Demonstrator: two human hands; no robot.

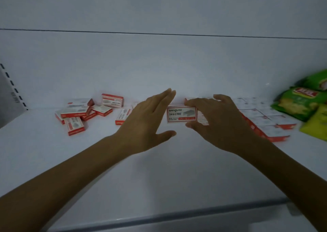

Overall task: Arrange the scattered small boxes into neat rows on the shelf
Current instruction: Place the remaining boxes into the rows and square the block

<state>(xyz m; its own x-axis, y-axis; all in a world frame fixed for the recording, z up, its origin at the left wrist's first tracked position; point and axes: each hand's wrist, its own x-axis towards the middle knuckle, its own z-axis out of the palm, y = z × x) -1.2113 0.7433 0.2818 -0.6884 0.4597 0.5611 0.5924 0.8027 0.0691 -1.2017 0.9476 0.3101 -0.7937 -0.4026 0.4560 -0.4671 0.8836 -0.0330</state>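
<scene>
— What do the fingers have?
— The right hand (217, 124) pinches a red-and-white staple box (182, 114) at mid-shelf, thumb under, fingers curled over its top edge. The left hand (146, 124) hovers just beside it, fingers straight and together, thumb spread.
— Room to move?
— Scattered boxes (79, 113) lie left, tidy rows (265, 122) right, near green snack bags (300, 104). Bare white shelf (159, 178) reaches the front lip.

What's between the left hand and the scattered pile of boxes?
In the head view, one loose box, partly hidden behind the left hand, on otherwise bare shelf before the scattered pile.
</scene>
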